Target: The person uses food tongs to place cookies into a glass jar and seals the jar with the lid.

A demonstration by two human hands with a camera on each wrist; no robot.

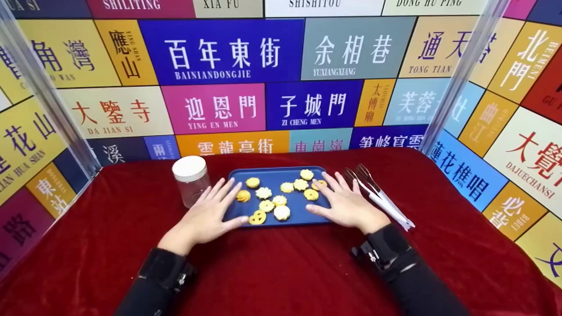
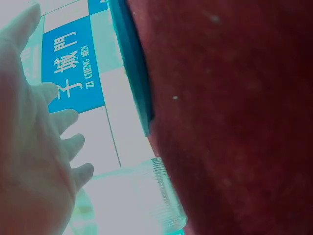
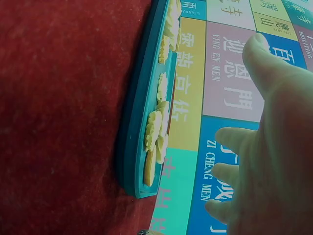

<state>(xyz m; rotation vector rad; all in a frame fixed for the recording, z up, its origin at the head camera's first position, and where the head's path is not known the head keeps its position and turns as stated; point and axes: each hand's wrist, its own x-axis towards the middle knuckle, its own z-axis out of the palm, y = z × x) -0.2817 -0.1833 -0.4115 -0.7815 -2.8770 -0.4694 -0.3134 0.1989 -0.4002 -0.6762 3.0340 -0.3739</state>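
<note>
Black sleeves (image 1: 430, 281) come in from the near edge, each ending in a strapped wrist device (image 1: 388, 245), over a table (image 1: 281, 272) draped in dark red cloth. Beyond them lies a blue rectangular tray (image 1: 274, 174), with the left hand (image 1: 204, 217) at its left end and the right hand (image 1: 349, 204) at its right. Both grips are spread, fingers extended and thumbs turned inward, with nothing pinched in either. The left wrist view is washed out, so whether those fingertips touch the tray or only hover over its edge is hard to say.

Scattered across the tray are pale scalloped cookies (image 1: 282, 213), a pretzel-shaped cookie (image 1: 257, 217) near the front rim and a swirled cookie (image 1: 243, 195) by the left fingers. Just beside the left hand, a clear jar (image 1: 189, 193) stands upright with its white lid (image 1: 189, 168) on. On the other side, tongs (image 1: 380, 195) lie on the cloth near the right fingers, their dark ends pointing away from the person.

As a judgement, the step in hand looks like a ready pose, with no grasp begun. A next move on any of these things would call for curling the fingers around it: the left is well placed for the jar, the right for the tongs.
</note>
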